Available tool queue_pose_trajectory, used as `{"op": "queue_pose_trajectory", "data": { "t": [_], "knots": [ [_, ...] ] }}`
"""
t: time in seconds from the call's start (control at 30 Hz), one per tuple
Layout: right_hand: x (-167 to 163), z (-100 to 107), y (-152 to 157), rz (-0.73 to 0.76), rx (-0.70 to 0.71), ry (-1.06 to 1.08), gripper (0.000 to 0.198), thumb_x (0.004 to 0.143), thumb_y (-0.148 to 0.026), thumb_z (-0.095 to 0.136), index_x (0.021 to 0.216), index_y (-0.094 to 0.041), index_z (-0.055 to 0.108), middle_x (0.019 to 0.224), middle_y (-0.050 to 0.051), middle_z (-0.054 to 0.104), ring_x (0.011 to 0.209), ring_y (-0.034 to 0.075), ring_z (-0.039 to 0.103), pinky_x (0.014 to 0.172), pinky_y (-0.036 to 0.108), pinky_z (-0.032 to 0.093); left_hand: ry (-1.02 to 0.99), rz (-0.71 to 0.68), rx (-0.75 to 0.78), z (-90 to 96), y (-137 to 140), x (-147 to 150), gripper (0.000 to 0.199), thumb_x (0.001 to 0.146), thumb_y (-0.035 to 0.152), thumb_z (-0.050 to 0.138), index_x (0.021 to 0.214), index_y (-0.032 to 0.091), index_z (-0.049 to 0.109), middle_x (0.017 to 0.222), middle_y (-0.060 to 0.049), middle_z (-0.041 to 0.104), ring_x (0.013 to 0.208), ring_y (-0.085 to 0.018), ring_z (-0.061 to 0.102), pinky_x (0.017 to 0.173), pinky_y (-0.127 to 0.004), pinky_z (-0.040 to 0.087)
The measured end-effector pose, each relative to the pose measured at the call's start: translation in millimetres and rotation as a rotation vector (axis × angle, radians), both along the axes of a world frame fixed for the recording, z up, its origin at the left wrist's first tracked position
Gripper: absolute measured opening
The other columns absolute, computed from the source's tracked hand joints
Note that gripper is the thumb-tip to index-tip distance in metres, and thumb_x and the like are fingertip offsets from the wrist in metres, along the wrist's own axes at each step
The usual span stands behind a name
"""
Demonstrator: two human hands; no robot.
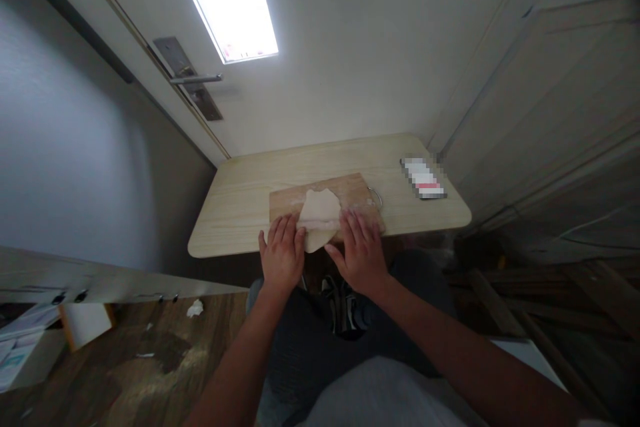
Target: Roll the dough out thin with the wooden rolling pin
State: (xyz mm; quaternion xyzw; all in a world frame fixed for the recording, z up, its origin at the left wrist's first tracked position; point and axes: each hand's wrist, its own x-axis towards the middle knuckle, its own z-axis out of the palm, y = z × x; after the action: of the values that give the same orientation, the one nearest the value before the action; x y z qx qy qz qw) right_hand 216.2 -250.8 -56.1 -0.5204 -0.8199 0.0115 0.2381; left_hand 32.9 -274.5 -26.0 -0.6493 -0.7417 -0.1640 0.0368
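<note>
A thin pale sheet of dough [320,203] lies on a wooden cutting board [286,201], its near end hanging over the table's front edge. Across the dough runs a slim, light rolling pin [320,224]. My left hand [283,250] lies over the pin's left end, fingers stretched forward and thumb apart. Over the right end rests my right hand [361,250], palm down, its fingers also extended and thumb spread. Both ends of the pin are hidden under the hands. A metal ring handle [376,197] sticks out from the board's right side.
The small light-wood table [235,197] stands against a white door with a metal handle [195,79]. A phone [424,179], blurred out, lies at the table's right. Below are my legs and shoes [344,307]. Crumpled white paper [195,308] lies on the floor at left.
</note>
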Motion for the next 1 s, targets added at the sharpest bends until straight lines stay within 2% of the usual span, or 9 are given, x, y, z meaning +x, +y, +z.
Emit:
{"op": "queue_pose_trajectory", "data": {
  "t": [0.13, 0.3, 0.5, 0.73, 1.0],
  "knots": [
    [-0.8, 2.4, 8.7, -0.003, -0.013, -0.003, 0.066, 0.100, -0.052, 0.035, 0.154, -0.013, 0.035, 0.159, 0.014, 0.035, 0.149, 0.031, 0.026, 0.120, 0.057, 0.014, -0.007, 0.005, -0.015, -0.3, 4.8, -1.7, 0.052, 0.104, 0.044, 0.023, 0.149, 0.028, 0.043, 0.151, -0.006, 0.051, 0.145, -0.023, 0.038, 0.121, -0.056, 0.021],
    [-7.2, 8.8, 42.2, -0.023, -0.048, -0.030, 0.063, 0.101, -0.049, 0.033, 0.152, -0.011, 0.038, 0.158, 0.015, 0.038, 0.147, 0.031, 0.028, 0.120, 0.058, 0.012, 0.007, 0.005, -0.034, 1.0, 32.6, -6.8, 0.054, 0.103, 0.046, 0.022, 0.145, 0.025, 0.049, 0.150, -0.008, 0.052, 0.145, -0.025, 0.038, 0.120, -0.058, 0.021],
    [-15.9, 18.1, 81.4, -0.039, -0.088, -0.076, 0.061, 0.102, -0.051, 0.034, 0.148, -0.013, 0.043, 0.155, 0.015, 0.043, 0.144, 0.032, 0.033, 0.118, 0.056, 0.014, 0.074, -0.002, -0.079, 8.7, 68.5, -10.6, 0.055, 0.103, 0.044, 0.018, 0.141, 0.025, 0.052, 0.151, -0.008, 0.051, 0.143, -0.028, 0.038, 0.116, -0.060, 0.026],
    [-22.8, 22.2, 105.4, -0.053, -0.099, -0.081, 0.063, 0.102, -0.055, 0.030, 0.147, -0.014, 0.045, 0.154, 0.015, 0.044, 0.142, 0.032, 0.035, 0.117, 0.057, 0.015, 0.093, -0.007, -0.134, 13.1, 95.0, -16.2, 0.055, 0.102, 0.047, 0.017, 0.139, 0.028, 0.053, 0.154, -0.008, 0.046, 0.142, -0.032, 0.037, 0.113, -0.065, 0.026],
    [-32.2, 26.0, 138.6, -0.090, -0.113, -0.088, 0.062, 0.101, -0.059, 0.029, 0.146, -0.021, 0.048, 0.152, 0.012, 0.047, 0.141, 0.036, 0.035, 0.114, 0.060, 0.018, 0.083, 0.006, -0.218, 11.8, 128.2, -23.8, 0.055, 0.101, 0.046, 0.019, 0.146, 0.030, 0.047, 0.156, -0.008, 0.043, 0.143, -0.032, 0.038, 0.113, -0.066, 0.027]
  ]
}}
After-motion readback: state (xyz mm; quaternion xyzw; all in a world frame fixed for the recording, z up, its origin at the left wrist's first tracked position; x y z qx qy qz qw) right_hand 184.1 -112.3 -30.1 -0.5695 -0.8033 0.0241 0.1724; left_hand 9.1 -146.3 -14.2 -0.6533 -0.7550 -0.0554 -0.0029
